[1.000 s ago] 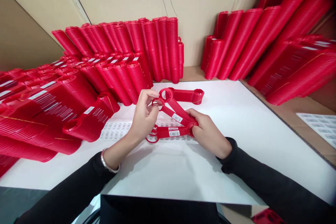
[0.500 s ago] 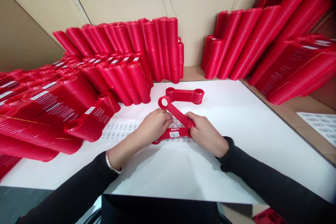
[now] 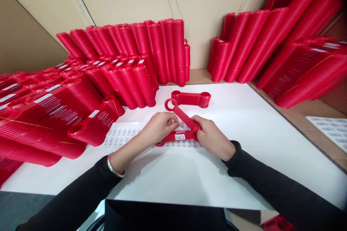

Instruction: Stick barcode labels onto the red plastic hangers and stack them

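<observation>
My right hand (image 3: 214, 138) grips one end of a red plastic link with ring ends (image 3: 185, 117), tilted so its open ring points up and left. Beneath it lies another red link (image 3: 170, 136) with a white barcode label (image 3: 180, 137) on it; its right end meets my right fingers. My left hand (image 3: 159, 127) is closed in a pinch just left of the tilted link, above a sheet of barcode labels (image 3: 121, 134). Whatever sits between its fingertips is too small to make out. Behind the hands rests a short stack of red links (image 3: 191, 99).
Bundled stacks of red links (image 3: 89, 90) fill the table's left side, some held by rubber bands. More stacks (image 3: 260, 43) lean at the right rear. Another label sheet (image 3: 329, 133) lies on cardboard at the right. A cardboard wall (image 3: 206, 3) closes off the back.
My left fingers have drawn slightly left and stay pinched. The tilted link's free ring has shifted a little right, while my right hand keeps nearly the same place.
</observation>
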The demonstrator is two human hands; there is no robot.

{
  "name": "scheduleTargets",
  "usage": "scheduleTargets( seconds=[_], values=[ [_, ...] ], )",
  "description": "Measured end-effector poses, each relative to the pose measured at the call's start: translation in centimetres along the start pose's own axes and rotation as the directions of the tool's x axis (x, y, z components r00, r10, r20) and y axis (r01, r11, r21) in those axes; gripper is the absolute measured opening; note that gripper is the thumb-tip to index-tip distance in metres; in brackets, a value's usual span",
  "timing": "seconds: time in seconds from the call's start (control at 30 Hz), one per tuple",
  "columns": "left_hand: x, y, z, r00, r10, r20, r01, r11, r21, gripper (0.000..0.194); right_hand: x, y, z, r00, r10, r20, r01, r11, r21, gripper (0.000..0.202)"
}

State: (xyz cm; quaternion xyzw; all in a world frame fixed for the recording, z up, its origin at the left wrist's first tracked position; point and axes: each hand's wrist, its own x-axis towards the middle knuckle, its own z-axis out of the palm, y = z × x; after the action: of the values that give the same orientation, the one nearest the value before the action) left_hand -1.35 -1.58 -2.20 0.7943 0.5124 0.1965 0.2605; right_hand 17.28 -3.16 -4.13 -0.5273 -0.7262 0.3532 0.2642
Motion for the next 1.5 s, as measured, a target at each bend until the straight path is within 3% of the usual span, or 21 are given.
scheduleTargets(
  seconds=[0.17, 0.37, 1.03, 1.13, 1.23, 1.3, 1.37, 1.43, 1.5],
  values=[
    [-0.3, 1.2, -1.0, 0.997, -0.073, -0.027, 0.064, 0.965, -0.255, 0.023, -0.1, 0.1, 0.0, 1.000, -0.009, -0.014, 0.009, 0.999, 0.032, 0.025],
    [-0.2, 1.7, -0.7, 0.981, -0.186, -0.052, 0.136, 0.856, -0.499, 0.024, -0.2, -0.5, 0.2, 0.999, -0.042, -0.027, 0.043, 0.997, 0.064, 0.026],
    [-0.3, 1.8, -0.3, 0.973, -0.189, -0.133, 0.097, 0.857, -0.505, 0.023, -0.5, -0.7, 0.4, 0.997, -0.056, -0.051, 0.063, 0.987, 0.147, 0.025],
    [-0.5, 1.8, -0.2, 0.975, -0.147, -0.168, 0.061, 0.900, -0.432, 0.022, -0.5, -0.7, 0.5, 0.997, -0.058, -0.050, 0.065, 0.987, 0.148, 0.024],
    [-0.7, 1.7, 0.2, 0.956, 0.024, -0.294, -0.083, 0.978, -0.190, 0.020, -0.6, -0.8, 0.6, 0.997, -0.065, -0.052, 0.072, 0.986, 0.149, 0.023],
    [-0.8, 1.5, 0.5, 0.891, 0.234, -0.388, -0.214, 0.972, 0.096, 0.019, -0.7, -0.9, 0.7, 0.996, -0.072, -0.055, 0.079, 0.987, 0.140, 0.022],
    [-0.7, 1.3, 0.6, 0.807, 0.419, -0.416, -0.279, 0.892, 0.357, 0.018, -0.9, -1.0, 0.7, 0.994, -0.087, -0.059, 0.095, 0.987, 0.131, 0.022],
    [-0.6, 1.1, 0.6, 0.750, 0.517, -0.414, -0.283, 0.815, 0.505, 0.022, -1.0, -1.1, 0.7, 0.993, -0.103, -0.056, 0.110, 0.985, 0.135, 0.025],
    [-0.3, 0.9, 0.4, 0.722, 0.542, -0.430, -0.256, 0.787, 0.562, 0.032, -1.1, -1.2, 0.7, 0.993, -0.114, -0.045, 0.119, 0.982, 0.147, 0.027]
  ],
)
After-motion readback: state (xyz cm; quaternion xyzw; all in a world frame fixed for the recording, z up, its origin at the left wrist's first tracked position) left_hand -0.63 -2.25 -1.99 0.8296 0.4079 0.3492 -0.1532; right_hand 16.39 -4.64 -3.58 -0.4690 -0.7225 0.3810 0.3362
